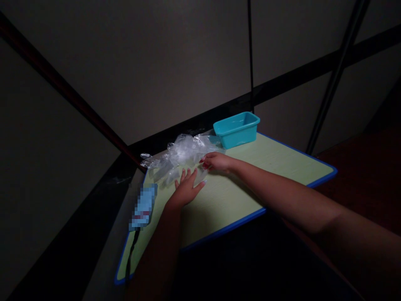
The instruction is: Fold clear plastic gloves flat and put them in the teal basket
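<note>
A crumpled heap of clear plastic bags [184,150] lies along the far left part of a pale green table [244,184]. My left hand [185,191] is open, fingers spread, at the near edge of this heap. Just right of it, my right hand [218,161] has its fingertips pinched together on what looks like a thin clear plastic bag [200,176]. Something reddish shows at those fingertips, too small and dark to make out. The two hands are close together but apart.
Behind my right hand, a turquoise plastic basin [239,136] stands at the table's far edge, touching the plastic. A light blue, blurred flat object [144,208] with a dark strap [131,246] lies at left. The table has a blue rim [225,230]; pale panels [188,62] rise behind it.
</note>
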A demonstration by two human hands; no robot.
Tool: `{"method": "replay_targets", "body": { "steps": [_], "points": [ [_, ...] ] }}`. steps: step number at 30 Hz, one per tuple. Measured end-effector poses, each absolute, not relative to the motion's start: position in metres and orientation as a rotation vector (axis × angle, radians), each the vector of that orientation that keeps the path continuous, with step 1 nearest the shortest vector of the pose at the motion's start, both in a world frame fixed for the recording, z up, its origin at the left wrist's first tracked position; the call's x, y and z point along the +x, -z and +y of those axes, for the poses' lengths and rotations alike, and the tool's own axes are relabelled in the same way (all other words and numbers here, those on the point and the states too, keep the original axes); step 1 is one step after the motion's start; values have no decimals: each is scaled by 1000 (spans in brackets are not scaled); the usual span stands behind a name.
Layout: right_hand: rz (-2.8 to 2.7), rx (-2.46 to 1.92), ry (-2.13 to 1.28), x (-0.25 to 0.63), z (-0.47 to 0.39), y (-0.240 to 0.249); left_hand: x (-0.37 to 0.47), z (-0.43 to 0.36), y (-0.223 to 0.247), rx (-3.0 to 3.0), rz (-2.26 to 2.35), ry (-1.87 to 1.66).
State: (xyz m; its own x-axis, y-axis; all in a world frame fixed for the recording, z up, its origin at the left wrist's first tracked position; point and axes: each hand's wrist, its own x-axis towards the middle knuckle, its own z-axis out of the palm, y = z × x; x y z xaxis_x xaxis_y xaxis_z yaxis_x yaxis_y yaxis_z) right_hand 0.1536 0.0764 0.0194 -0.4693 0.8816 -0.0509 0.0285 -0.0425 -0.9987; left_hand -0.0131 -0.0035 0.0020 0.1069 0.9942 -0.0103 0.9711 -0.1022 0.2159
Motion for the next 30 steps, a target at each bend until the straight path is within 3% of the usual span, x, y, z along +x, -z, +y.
{"method": "replay_targets", "body": {
  "steps": [10,19,25,30],
  "points": [
    [-1489,-798,-1652,152,69,-26,-14,7,9,2251,1886,-331],
    [-1494,-621,-1634,156,68,-31,-19,13,6,2179,1654,-769],
    [-1493,-654,-1389,159,75,-33,-24,15,0,1776,1662,-1196],
    [-1441,-700,-1326,156,85,-26,-19,14,-12,1325,1196,-1381]
  ]
}}
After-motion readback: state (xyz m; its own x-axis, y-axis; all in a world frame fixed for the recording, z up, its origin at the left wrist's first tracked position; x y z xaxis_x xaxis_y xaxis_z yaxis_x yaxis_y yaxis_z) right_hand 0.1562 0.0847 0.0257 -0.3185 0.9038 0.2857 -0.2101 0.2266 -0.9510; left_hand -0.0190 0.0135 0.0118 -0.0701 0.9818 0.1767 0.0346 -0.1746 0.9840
